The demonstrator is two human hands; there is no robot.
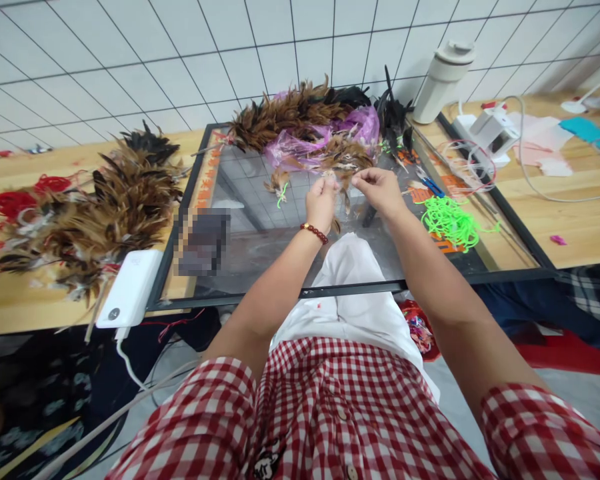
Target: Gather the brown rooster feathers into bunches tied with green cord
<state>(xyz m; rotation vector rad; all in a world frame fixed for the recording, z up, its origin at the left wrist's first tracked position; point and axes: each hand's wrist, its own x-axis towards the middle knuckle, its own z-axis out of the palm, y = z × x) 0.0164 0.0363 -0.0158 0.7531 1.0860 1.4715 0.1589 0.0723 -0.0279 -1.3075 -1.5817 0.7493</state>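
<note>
My left hand (322,200) is closed round a small bunch of brown feathers (336,179) held over a glass panel (260,233). A red bead bracelet (314,232) circles that wrist. My right hand (380,190) pinches at the same bunch from the right, its fingers pressed together. Just beyond both hands lies a heap of brown feathers (290,117) on a purple plastic bag (325,137). Black feathers (394,113) lie to the right of that heap.
A big pile of brown feather bundles (105,207) lies on the left wooden table, with red cord (13,203) and a white power bank (130,287). Green cord (450,220), a white bottle (443,80), a white power strip (490,133) and cables sit at right.
</note>
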